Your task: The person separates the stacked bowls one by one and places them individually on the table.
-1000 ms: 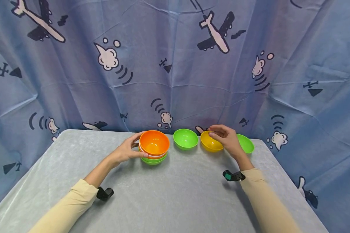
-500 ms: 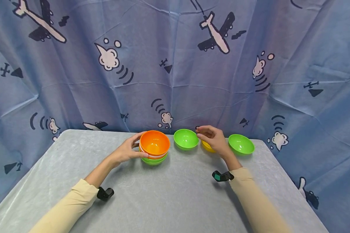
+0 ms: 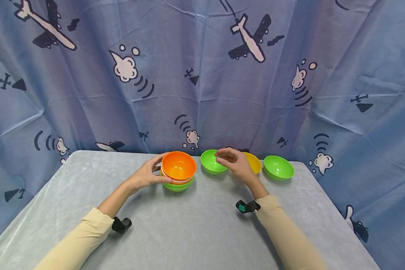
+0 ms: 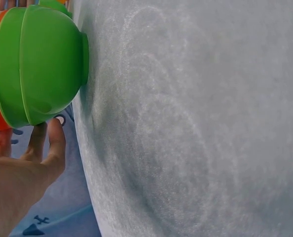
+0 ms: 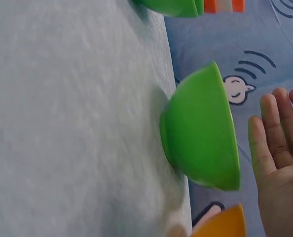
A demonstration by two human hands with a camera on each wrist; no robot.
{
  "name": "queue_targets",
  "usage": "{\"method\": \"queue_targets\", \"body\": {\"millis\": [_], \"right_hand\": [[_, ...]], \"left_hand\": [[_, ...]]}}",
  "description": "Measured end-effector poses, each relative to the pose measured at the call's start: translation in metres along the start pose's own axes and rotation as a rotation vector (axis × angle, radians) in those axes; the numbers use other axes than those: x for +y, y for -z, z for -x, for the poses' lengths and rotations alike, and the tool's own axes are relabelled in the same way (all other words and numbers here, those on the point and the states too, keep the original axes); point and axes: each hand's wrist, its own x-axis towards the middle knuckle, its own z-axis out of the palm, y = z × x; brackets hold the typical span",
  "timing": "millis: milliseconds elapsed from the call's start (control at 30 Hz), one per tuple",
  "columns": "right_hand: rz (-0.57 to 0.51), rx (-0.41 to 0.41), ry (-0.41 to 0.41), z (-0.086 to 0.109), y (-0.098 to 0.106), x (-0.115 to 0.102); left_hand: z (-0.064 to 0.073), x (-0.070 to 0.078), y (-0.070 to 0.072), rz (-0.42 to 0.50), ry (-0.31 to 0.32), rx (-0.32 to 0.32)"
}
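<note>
A stack of bowls stands at the back of the table, an orange bowl (image 3: 179, 165) on top, a white rim below it and green bowls (image 4: 48, 69) at the bottom. My left hand (image 3: 145, 178) grips this stack from the left side, thumb in front and fingers behind. Over the single green bowl (image 3: 210, 163) hovers my right hand (image 3: 237, 165), holding nothing. In the right wrist view its fingers (image 5: 277, 123) extend above the rim of that green bowl (image 5: 201, 131). Partly behind the right hand is a yellow bowl (image 3: 254, 163).
Another green bowl (image 3: 279, 167) sits at the right end of the row. A grey-white cloth covers the table (image 3: 189, 232). Just behind its back edge hangs a blue curtain (image 3: 202, 75) with airplane prints.
My right hand has moved left, from over the yellow bowl to over the single green bowl, uncovering the rightmost green bowl. The left hand and the stack have stayed put.
</note>
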Motion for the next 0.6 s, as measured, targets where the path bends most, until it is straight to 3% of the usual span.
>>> {"method": "queue_targets", "body": {"millis": [600], "right_hand": [[-0.062,-0.066,0.022,-0.008,-0.037,-0.002]], "left_hand": [[0.000,0.004,0.000,-0.002,-0.009,-0.003]]}}
